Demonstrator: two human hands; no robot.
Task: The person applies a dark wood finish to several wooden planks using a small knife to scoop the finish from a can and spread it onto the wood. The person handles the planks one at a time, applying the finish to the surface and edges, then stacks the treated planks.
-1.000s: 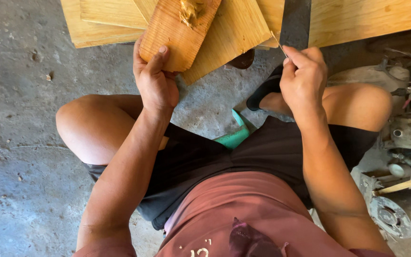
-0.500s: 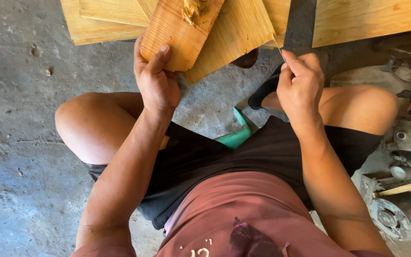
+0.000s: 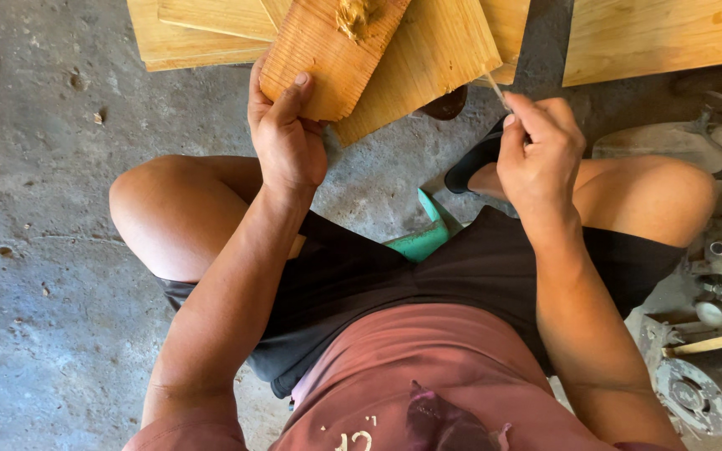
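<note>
My left hand (image 3: 286, 138) grips the near end of a small reddish-brown wooden board (image 3: 327, 50), thumb on top. A lump of tan putty (image 3: 357, 12) sits on the board's far end. My right hand (image 3: 538, 149) pinches a thin pale stick-like tool (image 3: 495, 86), its tip pointing up toward the edge of a lighter wooden plank (image 3: 436, 58). I sit on the concrete floor with both knees apart.
Several pale wooden planks (image 3: 653, 38) lie on the grey concrete floor (image 3: 43, 250) ahead. A teal object (image 3: 419, 238) lies between my legs, a black sandal (image 3: 474, 159) on my right foot. Machine parts and a wooden handle (image 3: 712, 342) crowd the right side.
My right hand has shifted a little left and down with the thin tool. The left hand keeps its hold on the small board.
</note>
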